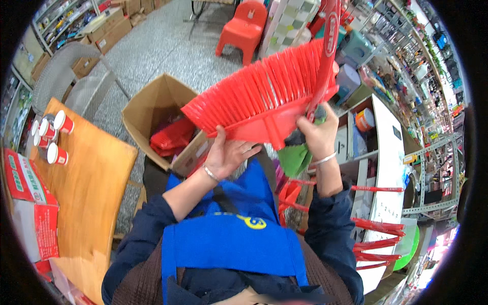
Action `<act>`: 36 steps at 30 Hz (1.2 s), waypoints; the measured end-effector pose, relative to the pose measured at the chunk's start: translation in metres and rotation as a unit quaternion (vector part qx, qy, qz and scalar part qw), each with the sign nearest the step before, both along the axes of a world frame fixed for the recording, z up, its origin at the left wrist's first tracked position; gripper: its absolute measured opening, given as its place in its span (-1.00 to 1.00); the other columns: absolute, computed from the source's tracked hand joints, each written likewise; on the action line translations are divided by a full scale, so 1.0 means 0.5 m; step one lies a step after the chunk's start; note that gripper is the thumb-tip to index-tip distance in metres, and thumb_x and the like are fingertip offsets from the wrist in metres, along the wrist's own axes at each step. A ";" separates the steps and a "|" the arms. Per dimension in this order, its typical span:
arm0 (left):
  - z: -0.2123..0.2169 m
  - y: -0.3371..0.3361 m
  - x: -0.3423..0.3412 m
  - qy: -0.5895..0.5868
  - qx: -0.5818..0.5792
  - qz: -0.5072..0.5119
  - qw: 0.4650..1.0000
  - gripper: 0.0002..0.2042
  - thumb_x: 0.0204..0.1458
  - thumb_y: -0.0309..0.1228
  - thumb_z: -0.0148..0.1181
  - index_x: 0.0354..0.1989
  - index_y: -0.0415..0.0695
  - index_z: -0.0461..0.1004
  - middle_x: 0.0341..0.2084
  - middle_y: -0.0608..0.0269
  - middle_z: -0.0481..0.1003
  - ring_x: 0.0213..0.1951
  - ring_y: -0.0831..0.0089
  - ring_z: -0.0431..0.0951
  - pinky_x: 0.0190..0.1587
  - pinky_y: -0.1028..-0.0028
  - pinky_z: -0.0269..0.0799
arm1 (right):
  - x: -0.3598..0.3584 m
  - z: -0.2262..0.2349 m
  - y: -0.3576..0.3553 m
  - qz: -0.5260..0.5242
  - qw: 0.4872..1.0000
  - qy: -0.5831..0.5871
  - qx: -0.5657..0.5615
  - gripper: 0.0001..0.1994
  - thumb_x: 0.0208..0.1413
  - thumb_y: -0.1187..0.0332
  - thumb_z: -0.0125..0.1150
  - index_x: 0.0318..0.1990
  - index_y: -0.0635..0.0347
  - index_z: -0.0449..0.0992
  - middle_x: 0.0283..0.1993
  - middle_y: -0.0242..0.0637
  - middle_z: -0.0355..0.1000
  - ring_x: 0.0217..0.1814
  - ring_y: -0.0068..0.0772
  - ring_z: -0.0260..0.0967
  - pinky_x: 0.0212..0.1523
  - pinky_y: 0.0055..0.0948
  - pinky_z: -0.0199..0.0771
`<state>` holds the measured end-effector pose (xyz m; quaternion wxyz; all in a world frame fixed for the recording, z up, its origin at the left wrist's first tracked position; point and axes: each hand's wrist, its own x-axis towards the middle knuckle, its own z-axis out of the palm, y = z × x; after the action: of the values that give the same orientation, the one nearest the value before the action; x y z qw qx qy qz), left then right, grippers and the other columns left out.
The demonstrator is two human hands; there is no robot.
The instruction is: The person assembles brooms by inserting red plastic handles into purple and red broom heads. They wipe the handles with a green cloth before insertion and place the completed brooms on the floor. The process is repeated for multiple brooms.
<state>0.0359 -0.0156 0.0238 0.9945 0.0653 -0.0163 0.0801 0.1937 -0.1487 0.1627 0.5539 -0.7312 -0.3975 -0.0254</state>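
A red broom head (264, 119) with stiff red bristles is held up in front of me, bristles pointing away. My right hand (321, 133) is closed on its right end, the thumb pressed near the foot of a long red handle (328, 56) that rises past the bristles. My left hand (229, 155) lies under the lower left edge, fingers stretched out and thumb touching the red plastic. Beneath my right hand hangs a green piece (295, 161) with something dark grey by it; their kind I cannot make out.
Left of the broom head stands an opened cardboard box (137, 114) with red broom heads (173, 136) inside. A wooden table (91, 178) at the left carries several paper cups (57, 153). Red handles (378, 231) jut across a white counter (382, 168) at right. A red chair (244, 29) stands ahead.
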 end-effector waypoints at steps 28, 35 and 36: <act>0.126 0.339 0.088 0.099 0.223 0.336 0.910 -0.72 0.11 -0.49 0.02 0.00 -0.26 0.32 -0.07 0.04 0.44 -0.05 0.14 0.49 0.00 0.06 0.46 | -0.134 -0.152 -0.183 0.080 0.980 0.117 -0.139 -0.30 -0.22 0.55 0.38 0.19 0.20 0.29 -0.01 -0.25 0.44 -0.10 -0.58 0.34 -0.02 -0.50 0.36; 0.095 0.465 0.102 0.129 0.152 0.375 0.905 -0.76 0.12 -0.43 0.01 -0.10 -0.29 0.35 -0.13 -0.05 0.46 -0.09 0.09 0.50 0.03 0.00 0.41 | -0.172 -0.219 -0.247 0.084 0.975 0.012 -0.206 -0.33 -0.29 0.51 0.38 0.13 0.17 0.37 -0.26 -0.21 0.50 -0.31 -0.55 0.42 -0.21 -0.50 0.43; 0.092 0.482 0.100 0.126 0.146 0.373 0.908 -0.76 0.12 -0.42 0.01 -0.10 -0.29 0.36 -0.14 -0.05 0.46 -0.09 0.08 0.50 0.04 -0.01 0.41 | -0.179 -0.223 -0.258 0.068 0.966 0.067 -0.242 -0.36 -0.29 0.51 0.37 0.10 0.17 0.40 -0.32 -0.21 0.49 -0.35 -0.55 0.42 -0.24 -0.50 0.44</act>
<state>0.0860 0.2252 0.0697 0.8654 0.2204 0.1235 0.4328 0.1042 -0.2777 0.0512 0.3864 -0.8147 -0.4025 0.1581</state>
